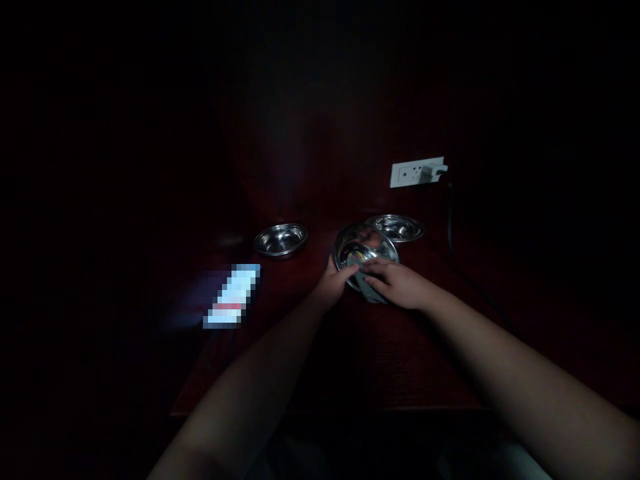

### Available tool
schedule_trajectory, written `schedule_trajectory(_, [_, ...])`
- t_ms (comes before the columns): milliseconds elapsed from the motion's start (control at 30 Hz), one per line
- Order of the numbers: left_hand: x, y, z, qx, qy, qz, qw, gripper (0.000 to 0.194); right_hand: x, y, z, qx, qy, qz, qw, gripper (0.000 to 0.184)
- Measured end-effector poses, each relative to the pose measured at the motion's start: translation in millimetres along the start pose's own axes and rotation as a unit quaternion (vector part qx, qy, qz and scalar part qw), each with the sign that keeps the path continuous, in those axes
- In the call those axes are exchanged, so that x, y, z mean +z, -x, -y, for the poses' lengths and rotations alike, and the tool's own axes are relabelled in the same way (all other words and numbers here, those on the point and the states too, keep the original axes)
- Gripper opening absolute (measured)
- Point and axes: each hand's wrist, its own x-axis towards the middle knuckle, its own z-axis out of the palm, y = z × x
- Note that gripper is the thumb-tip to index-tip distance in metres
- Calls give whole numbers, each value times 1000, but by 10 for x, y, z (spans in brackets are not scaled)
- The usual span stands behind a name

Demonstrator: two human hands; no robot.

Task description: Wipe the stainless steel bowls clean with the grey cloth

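Observation:
A shiny metal bowl [364, 241] is tilted up in front of me, its inside facing me. My left hand [333, 283] grips the bowl's left rim, thumb laid over the edge. My right hand [401, 285] presses a dark grey cloth [371, 288] against the lower inside of the bowl, with part of the cloth hanging over the near rim. Some small coloured spots show inside the bowl beside the cloth. My right fingertips rest on the cloth; its far side is hidden.
Another metal bowl [281, 240] stands on the dark red table [400, 373] to the left. A third metal bowl [399, 229] is behind the held one. A lit, blurred screen [233, 297] lies left. A wall socket [411, 173] holds a plug with a black cable [449, 220].

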Motion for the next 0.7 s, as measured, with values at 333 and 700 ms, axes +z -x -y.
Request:
schedule_trajectory(333, [2, 56, -53, -18, -5, 29, 999, 58, 17, 24, -19, 41, 8, 7, 999, 50])
schedule_trajectory(700, [-5, 60, -39, -15, -1, 36, 999, 58, 2, 23, -25, 35, 9, 26, 999, 53])
